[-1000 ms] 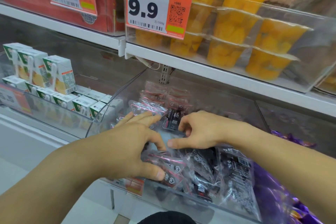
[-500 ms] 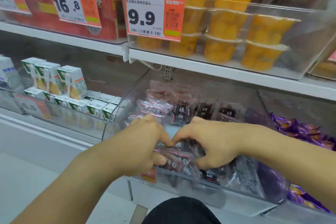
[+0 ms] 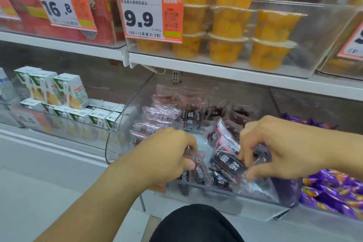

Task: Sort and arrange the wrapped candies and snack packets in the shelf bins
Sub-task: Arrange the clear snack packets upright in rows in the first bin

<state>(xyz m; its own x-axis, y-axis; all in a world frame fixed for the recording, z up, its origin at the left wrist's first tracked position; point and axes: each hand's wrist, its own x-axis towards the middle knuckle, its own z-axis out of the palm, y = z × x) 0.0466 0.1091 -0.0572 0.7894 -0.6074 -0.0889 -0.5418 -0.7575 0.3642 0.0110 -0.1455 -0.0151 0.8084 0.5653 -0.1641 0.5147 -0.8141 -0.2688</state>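
A clear plastic bin [image 3: 121,129] on the lower shelf holds several dark plum snack packets with pink-and-black labels [image 3: 188,118]. My left hand [image 3: 167,155] reaches into the front left of the bin, its fingers curled round a few of these packets [image 3: 198,171]. My right hand [image 3: 282,147] is at the front right of the same bin and pinches another dark packet [image 3: 227,161] between fingers and thumb. More packets stand in rows at the back of the bin.
Purple wrapped candies [image 3: 332,188] fill the bin to the right. Small juice cartons [image 3: 70,92] sit in the bin to the left. Above, a shelf bin holds yellow fruit cups [image 3: 227,31] behind a 9.9 price tag [image 3: 151,15]. A dark knee [image 3: 196,224] shows below.
My hands have moved apart from the bin's middle: the left toward the front left, the right toward the front right, each now lifting packets. The view has shifted down and closer.
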